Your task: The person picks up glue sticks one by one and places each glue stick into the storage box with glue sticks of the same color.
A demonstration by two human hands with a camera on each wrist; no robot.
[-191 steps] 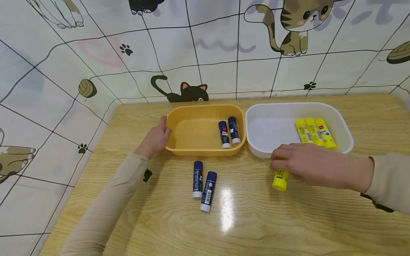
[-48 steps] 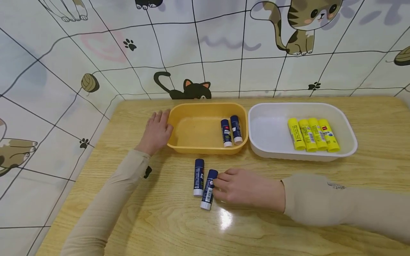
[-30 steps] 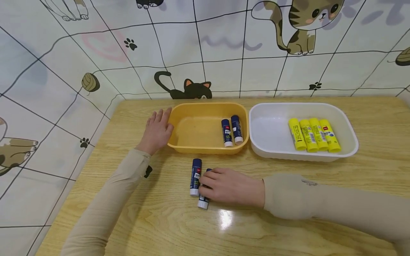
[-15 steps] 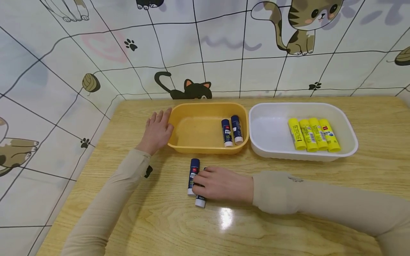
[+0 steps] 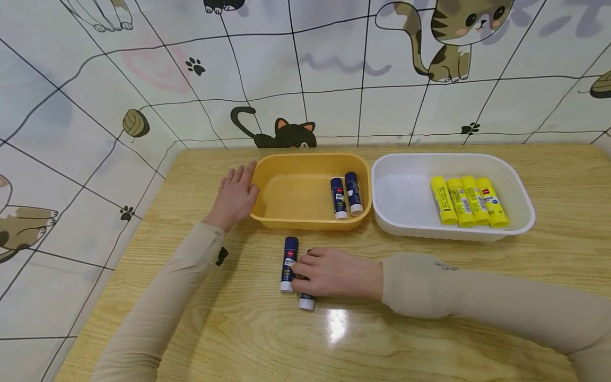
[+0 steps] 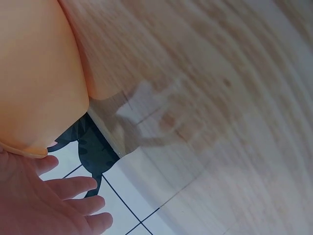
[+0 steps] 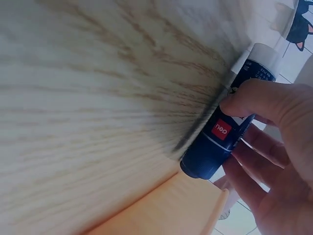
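In the head view my right hand (image 5: 336,273) bends over a blue glue stick with a white end (image 5: 307,302), covering most of it. The right wrist view shows thumb and fingers pinching this glue stick (image 7: 215,142), its red label uncovered. Just left of it on the table lies a second blue glue stick (image 5: 289,265), red label up. My left hand (image 5: 231,196) rests against the left end of the yellow-orange tray (image 5: 305,225), fingers extended and thumb at the rim. Inside that tray, at its right end, are two more blue glue sticks (image 5: 339,199).
A white tray (image 5: 401,229) stands to the right, close beside the yellow-orange one. Several yellow glue sticks (image 5: 460,201) lie side by side in its right half. Behind the wooden table (image 5: 238,329) rises a wall (image 5: 329,116) with cat drawings.
The yellow glue stick my right hand held earlier now lies in the white tray. That hand has moved left onto a blue glue stick; both loose blue ones have shifted slightly. Left hand stays by the tray.
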